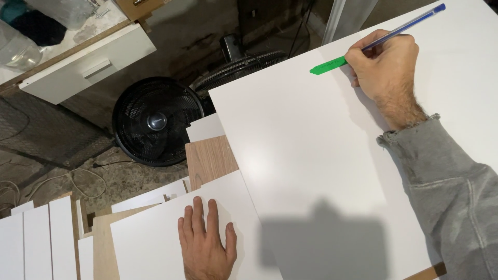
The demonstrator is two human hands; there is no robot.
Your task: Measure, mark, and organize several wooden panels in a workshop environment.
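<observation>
Here, seen from above, narrow white board strips (36,243) lie side by side at the far left on a concrete floor. Beyond them a black floor fan (155,122) lies tilted near a white drawer front (88,65). The left hand (206,243) rests flat, fingers spread and holding nothing, on a smaller white panel (150,238), which lies over a wood-grain board (210,158). To the right a large white panel (311,155) fills the view. On its far part sits a strip of green tape (328,66). The right hand (386,65), in a grey sleeve (451,192), pinches a blue ballpoint pen (410,24), its tip hidden behind the fingers at the tape's right end.
</observation>
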